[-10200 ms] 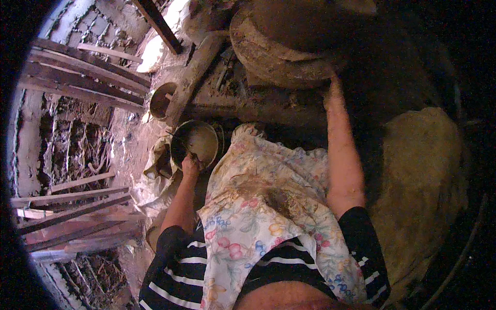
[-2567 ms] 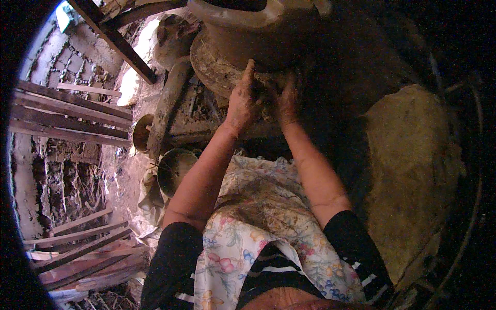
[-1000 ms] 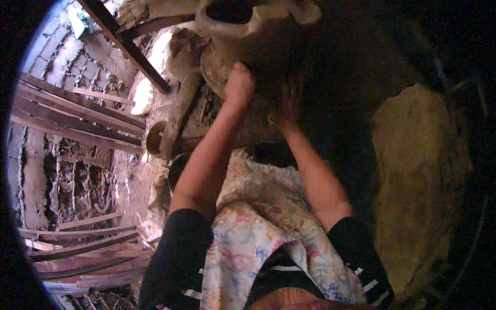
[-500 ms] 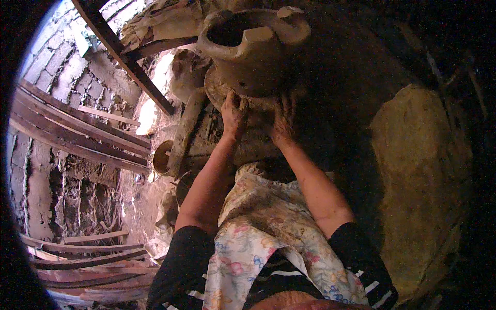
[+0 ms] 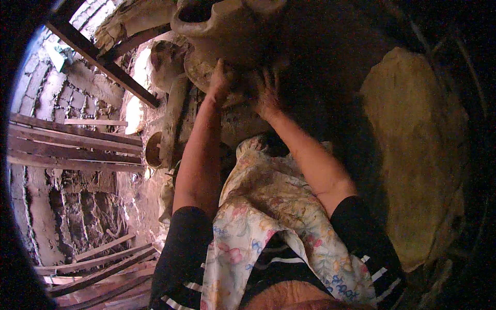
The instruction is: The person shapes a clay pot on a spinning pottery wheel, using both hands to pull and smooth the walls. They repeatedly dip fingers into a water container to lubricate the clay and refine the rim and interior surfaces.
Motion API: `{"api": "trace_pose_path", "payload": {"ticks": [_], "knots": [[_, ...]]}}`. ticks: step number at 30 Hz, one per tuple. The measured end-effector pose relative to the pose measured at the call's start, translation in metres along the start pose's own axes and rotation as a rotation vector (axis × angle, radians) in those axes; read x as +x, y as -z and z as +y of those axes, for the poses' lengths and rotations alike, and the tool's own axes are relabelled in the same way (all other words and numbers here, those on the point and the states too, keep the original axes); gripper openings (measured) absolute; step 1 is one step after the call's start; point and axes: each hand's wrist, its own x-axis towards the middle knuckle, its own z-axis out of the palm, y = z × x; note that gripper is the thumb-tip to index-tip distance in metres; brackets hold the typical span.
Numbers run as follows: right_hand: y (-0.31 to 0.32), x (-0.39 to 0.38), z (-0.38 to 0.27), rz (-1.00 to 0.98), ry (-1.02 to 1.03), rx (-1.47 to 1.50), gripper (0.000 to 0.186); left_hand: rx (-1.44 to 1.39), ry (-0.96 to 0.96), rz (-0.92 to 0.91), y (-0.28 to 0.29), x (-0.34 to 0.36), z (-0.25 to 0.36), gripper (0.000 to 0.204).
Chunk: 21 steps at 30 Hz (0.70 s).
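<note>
A large unfired clay pot point(image 5: 227, 28) with a wide mouth and a flared rim stands on a round clay-caked wheel point(image 5: 243, 116) straight ahead. My left hand point(image 5: 219, 80) lies flat against the pot's lower left wall, fingers up. My right hand point(image 5: 266, 93) presses on the base to the right, fingers spread and smeared with clay. Neither hand closes around anything. A flowered apron point(image 5: 268, 206) covers my lap below the wheel.
A small clay bowl point(image 5: 153, 150) sits low on the left by a wooden post point(image 5: 173, 121). A brick wall point(image 5: 62, 196) with wooden planks point(image 5: 72, 142) fills the left. A dark beam point(image 5: 103, 64) crosses the upper left. A big lump of clay point(image 5: 413, 155) lies to the right.
Ten seconds ago my left hand was down at the bowl; it now rests on the pot. In the last second both hands slid down to the pot's base and my view tilted.
</note>
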Motion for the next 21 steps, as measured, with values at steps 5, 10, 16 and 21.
{"api": "trace_pose_path", "payload": {"ticks": [5,10,16,21], "knots": [[0.012,-0.004,-0.002,-0.013,-0.099,0.348,0.074,-0.495,0.336,-0.215,0.025,-0.005,-0.007,0.047],[0.040,-0.009,-0.015,-0.018,-0.136,0.488,0.069,0.489,-0.037,0.309,0.049,-0.044,-0.014,0.048],[0.063,-0.007,0.018,0.039,-0.255,1.111,0.036,0.232,0.119,0.186,0.044,-0.054,-0.013,0.061],[0.036,-0.001,0.074,0.253,-0.588,1.354,0.015,0.358,0.106,0.104,0.052,-0.041,-0.014,0.048]]}}
